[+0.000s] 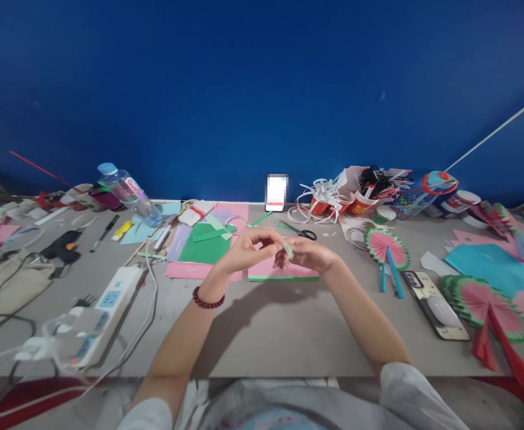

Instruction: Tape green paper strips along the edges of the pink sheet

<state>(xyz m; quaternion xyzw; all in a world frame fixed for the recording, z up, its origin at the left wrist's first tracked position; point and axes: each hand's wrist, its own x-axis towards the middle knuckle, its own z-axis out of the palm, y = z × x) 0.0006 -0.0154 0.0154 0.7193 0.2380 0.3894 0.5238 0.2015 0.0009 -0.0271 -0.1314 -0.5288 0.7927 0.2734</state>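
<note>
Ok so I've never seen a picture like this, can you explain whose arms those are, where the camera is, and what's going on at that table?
There's no machine here: a person is working with two bare hands. The single picture comes from a camera worn on their head, looking forward and down, so their arms reach in from the bottom. The left hand and right hand meet around a small pale green piece; I can't tell which one grips it. Below them on the grey table lies pink paper with a green edge. Beyond are scissors and a lit phone. To the right are pink-and-green pleated fans; to the left, a bottle and a power strip.
</note>
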